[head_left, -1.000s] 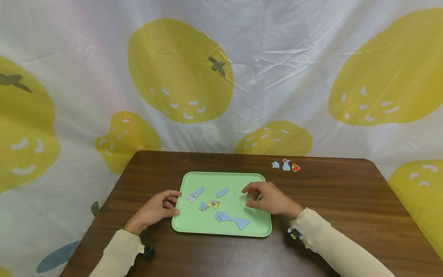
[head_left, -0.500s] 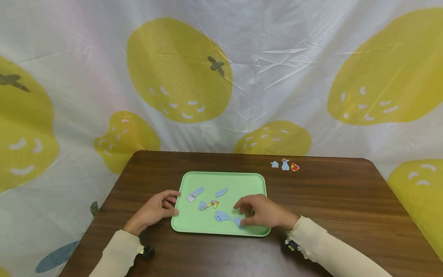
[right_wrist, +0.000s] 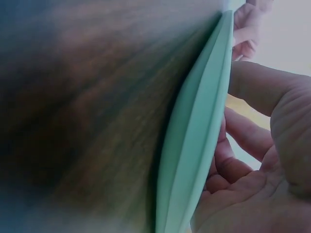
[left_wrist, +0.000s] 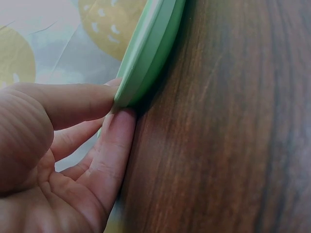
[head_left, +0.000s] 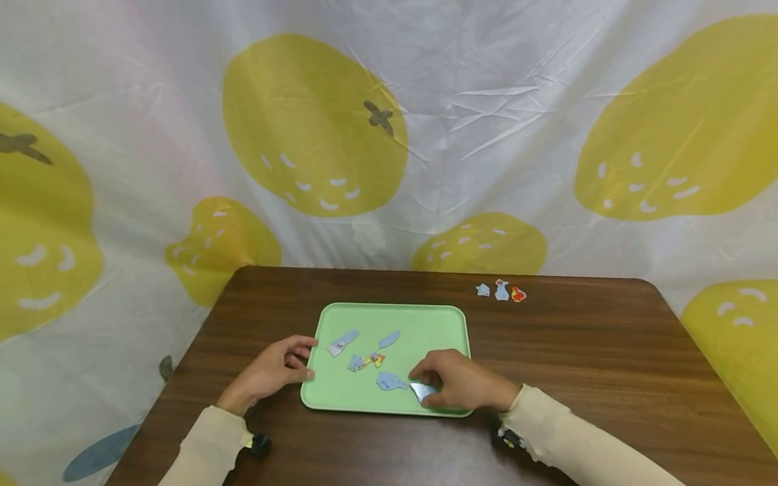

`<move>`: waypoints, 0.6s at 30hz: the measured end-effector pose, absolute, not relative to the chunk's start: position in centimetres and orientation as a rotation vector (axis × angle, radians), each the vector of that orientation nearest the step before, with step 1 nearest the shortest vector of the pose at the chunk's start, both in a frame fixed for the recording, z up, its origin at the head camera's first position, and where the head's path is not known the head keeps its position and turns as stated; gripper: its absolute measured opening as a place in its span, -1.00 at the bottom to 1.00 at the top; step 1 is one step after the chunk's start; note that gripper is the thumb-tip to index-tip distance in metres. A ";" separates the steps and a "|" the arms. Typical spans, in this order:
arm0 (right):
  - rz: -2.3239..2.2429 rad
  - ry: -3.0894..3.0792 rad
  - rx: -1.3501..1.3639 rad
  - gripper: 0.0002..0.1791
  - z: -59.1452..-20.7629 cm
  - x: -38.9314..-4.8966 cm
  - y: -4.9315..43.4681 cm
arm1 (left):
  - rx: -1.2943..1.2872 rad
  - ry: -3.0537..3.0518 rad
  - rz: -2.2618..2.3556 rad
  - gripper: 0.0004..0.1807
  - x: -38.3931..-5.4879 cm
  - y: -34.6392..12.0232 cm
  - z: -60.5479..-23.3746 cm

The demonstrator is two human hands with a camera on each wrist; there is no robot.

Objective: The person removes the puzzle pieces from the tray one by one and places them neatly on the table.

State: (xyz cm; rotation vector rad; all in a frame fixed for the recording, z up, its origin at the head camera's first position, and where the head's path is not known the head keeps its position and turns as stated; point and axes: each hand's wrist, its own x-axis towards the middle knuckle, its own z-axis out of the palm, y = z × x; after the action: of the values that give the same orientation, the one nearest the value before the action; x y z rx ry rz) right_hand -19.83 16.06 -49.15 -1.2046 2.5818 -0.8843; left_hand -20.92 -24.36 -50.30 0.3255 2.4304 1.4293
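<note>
A light-green tray [head_left: 395,317] lies on the brown table. My left hand [head_left: 273,368] pinches its left rim, thumb over the edge and fingers against the outer side in the left wrist view. Over the tray's front right, my right hand [head_left: 458,381] pinches a pale-blue puzzle piece [head_left: 421,390] between thumb and fingertips; the piece shines white. Just left of it lies another blue piece [head_left: 390,381]. Farther back are a joined blue-and-yellow cluster [head_left: 367,361], a long blue-and-white piece [head_left: 343,342] and a small blue piece [head_left: 389,339]. In the right wrist view the tray's wall hides the pieces.
Behind the tray to the right, a small blue piece [head_left: 483,289], a taller blue-and-red piece [head_left: 501,290] and a red-and-yellow piece [head_left: 518,294] lie on the table [head_left: 577,337]. A white curtain [head_left: 456,169] with yellow fruit prints hangs behind the table.
My right hand has come down and toward the tray's front, onto the right-hand blue piece, and now pinches it; that piece has turned shiny. The left hand has stayed on the rim.
</note>
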 end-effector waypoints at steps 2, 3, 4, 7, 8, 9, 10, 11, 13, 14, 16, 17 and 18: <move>-0.878 2.588 -1.226 -0.60 -49.1 -19.9 16.0 | 0.329 2.426 1.432 -0.32 -20.9 -24.4 -50.3; -0.878 2.592 -1.241 -0.61 -49.0 -20.0 16.0 | 0.330 2.426 1.435 -0.32 -20.9 -24.5 -50.3; -0.883 2.596 -1.255 -0.62 -49.0 -20.0 16.1 | 0.330 2.424 1.436 -0.32 -20.9 -24.4 -50.3; -0.914 2.590 -1.279 -0.64 -49.0 -20.1 16.2 | 0.330 2.418 1.441 -0.32 -20.9 -24.5 -50.2; -0.928 2.582 -1.285 -0.64 -49.0 -20.1 16.3 | 0.328 2.419 1.440 -0.32 -21.0 -24.5 -50.2; -0.939 2.571 -1.288 -0.65 -48.9 -20.2 16.4 | 0.327 2.418 1.440 -0.32 -21.0 -24.5 -50.2; -0.949 2.557 -1.285 -0.65 -48.9 -20.2 16.4 | 0.326 2.419 1.439 -0.32 -21.0 -24.5 -50.2; -0.957 2.542 -1.282 -0.65 -48.9 -20.2 16.5 | 0.323 2.418 1.440 -0.32 -20.9 -24.5 -50.1; -0.960 2.520 -1.277 -0.64 -49.0 -20.2 16.7 | 0.321 2.418 1.440 -0.32 -20.9 -24.5 -50.2; -0.961 2.509 -1.273 -0.65 -49.0 -20.2 16.7 | 0.318 2.420 1.437 -0.32 -20.9 -24.4 -50.2; -0.968 2.493 -1.273 -0.65 -49.1 -20.2 16.9 | 0.312 2.418 1.439 -0.32 -20.9 -24.4 -50.2; -0.973 2.489 -1.278 -0.65 -49.1 -20.2 16.9 | 0.309 2.417 1.439 -0.32 -20.9 -24.4 -50.2; -0.979 2.486 -1.285 -0.65 -49.2 -20.2 17.0 | 0.307 2.416 1.440 -0.32 -20.8 -24.3 -50.2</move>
State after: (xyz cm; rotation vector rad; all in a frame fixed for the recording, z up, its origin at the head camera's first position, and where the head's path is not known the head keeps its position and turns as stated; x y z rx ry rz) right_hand -20.21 16.99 -49.19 -1.2848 2.4861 -0.9788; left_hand -20.84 -24.34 -50.15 0.3071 2.4157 1.4400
